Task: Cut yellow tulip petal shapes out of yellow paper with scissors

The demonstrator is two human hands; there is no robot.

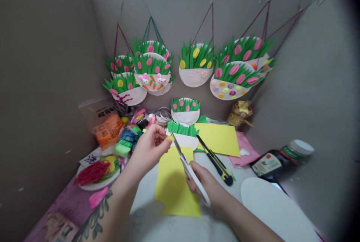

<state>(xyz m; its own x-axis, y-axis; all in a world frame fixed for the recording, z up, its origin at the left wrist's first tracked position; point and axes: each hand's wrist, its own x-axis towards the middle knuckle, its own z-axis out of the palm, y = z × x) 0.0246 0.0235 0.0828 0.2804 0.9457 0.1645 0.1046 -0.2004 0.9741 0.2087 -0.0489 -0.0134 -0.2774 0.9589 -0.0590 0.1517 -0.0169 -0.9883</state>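
My left hand (pixel 153 142) pinches a small piece of yellow paper (pixel 170 138) between thumb and fingers. My right hand (pixel 201 182) is wrapped round the white handles of a pair of scissors (pixel 191 170), whose blades point up and left to the yellow piece. Whether the blades touch the paper's edge, I cannot tell. Beneath both hands lies a yellow paper sheet (pixel 177 193) with a curved notch at its lower left. Just beyond stands a half paper plate (pixel 184 141) with green paper grass.
Right of the scissors lies a black and yellow utility knife (pixel 215 161). Another yellow sheet (pixel 222 139) rests behind it. A dark jar (pixel 277 165) and a white paper plate (pixel 270 204) are at right. Red yarn (pixel 92 172) lies at left. Decorated plates (pixel 153 73) hang on the back wall.
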